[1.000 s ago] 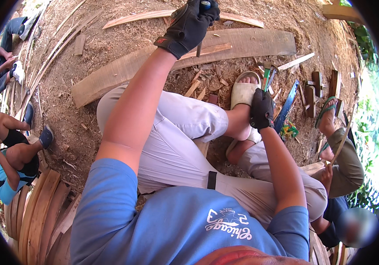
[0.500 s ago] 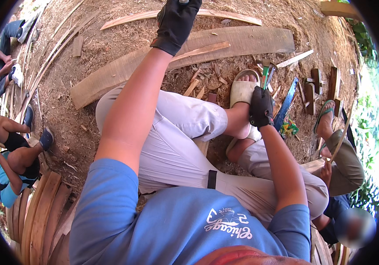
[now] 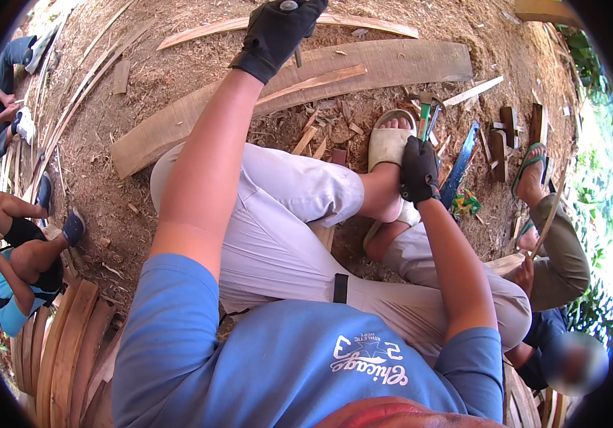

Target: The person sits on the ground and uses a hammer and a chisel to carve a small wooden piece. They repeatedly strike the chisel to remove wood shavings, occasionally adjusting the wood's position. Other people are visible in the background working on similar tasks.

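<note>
In a black glove, my left hand (image 3: 278, 36) is raised at the top of the view, closed around a tool with a round metal end (image 3: 289, 6). A thin dark shaft (image 3: 298, 57) sticks out below the fist; the rest is hidden. My right hand (image 3: 419, 170), also gloved in black, is closed low beside my sandalled foot (image 3: 391, 146). It grips a hammer (image 3: 426, 114) with a green handle and a dark metal head pointing away from me. Left of the hammer and beyond my foot lies a broad curved plank (image 3: 399, 63), with a thin wood strip (image 3: 313, 84) across it.
Wood chips and sawdust cover the ground. A long blue blade-like piece (image 3: 461, 165) lies right of my right hand, near short dark wood blocks (image 3: 498, 153). Curved boards (image 3: 71, 349) are stacked lower left. Other people sit at left (image 3: 24, 257) and right (image 3: 556, 242).
My left hand has shifted slightly left and tilted, so the thin shaft now shows below it. My right hand and the hammer have barely moved.
</note>
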### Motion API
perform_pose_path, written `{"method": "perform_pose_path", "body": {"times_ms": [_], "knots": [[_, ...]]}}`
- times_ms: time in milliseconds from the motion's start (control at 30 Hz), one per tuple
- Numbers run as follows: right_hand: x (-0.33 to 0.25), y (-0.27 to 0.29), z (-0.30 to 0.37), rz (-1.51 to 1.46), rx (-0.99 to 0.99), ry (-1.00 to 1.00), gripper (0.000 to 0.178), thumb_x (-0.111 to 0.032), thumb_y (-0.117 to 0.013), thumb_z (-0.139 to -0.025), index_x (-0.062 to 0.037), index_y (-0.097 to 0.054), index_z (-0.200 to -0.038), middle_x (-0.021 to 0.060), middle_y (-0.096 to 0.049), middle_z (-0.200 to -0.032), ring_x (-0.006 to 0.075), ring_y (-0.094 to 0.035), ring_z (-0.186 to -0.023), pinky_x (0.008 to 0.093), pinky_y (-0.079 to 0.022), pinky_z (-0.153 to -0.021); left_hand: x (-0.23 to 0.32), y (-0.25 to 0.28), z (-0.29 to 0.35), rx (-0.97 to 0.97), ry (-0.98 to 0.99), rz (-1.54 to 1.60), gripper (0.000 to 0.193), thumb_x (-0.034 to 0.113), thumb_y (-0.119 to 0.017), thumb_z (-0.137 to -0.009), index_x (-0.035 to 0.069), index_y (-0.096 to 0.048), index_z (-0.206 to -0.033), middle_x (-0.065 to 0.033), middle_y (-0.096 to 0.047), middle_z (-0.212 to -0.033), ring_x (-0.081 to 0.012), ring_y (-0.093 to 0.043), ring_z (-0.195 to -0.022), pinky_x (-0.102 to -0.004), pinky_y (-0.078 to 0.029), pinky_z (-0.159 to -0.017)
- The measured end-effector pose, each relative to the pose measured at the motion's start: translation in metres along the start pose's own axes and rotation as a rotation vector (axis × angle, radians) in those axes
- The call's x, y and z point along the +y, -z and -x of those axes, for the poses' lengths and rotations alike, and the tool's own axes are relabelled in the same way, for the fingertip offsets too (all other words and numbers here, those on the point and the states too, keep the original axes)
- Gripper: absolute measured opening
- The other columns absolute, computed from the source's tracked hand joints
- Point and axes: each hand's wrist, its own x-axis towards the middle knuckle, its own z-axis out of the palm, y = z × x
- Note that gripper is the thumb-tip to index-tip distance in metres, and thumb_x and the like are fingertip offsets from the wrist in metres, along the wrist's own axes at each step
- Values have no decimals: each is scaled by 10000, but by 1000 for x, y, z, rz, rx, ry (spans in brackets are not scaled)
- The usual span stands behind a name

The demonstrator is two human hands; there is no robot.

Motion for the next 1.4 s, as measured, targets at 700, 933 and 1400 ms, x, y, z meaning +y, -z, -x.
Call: {"method": "perform_pose_path", "body": {"times_ms": [700, 933, 1400], "knots": [[24, -13, -11, -38, 42, 0, 454, -443, -509, -1010, -17, -662, -984, 200, -705, -833, 337, -696, -728, 483, -523, -706, -14, -47, 18, -212, -166, 387, 494, 365, -711, -996, 81, -583, -613, 15, -518, -563, -89, -442, -543, -294, -379, -557], [19, -10, -7, -36, 69, -15, 458, -442, -512, -1007, -14, -674, -993, 207, -718, -859, 351, -708, -777, 486, -528, -726, -14, -51, 21, -142, -254, 302, 504, 423, -716, -977, 88, -603, -619, 25, -527, -565, -88, -455, -550, -301, -396, -570], [15, -7, -6, -31, 28, -33, 468, -442, -507, -1000, -7, -676, -1019, 235, -721, -899, 377, -712, -815, 499, -531, -758, -6, -46, 27, -56, -346, 80, 534, 501, -648, -992, 87, -651, -654, 10, -569, -568, -121, -514, -557, -330, -455, -606]]}}
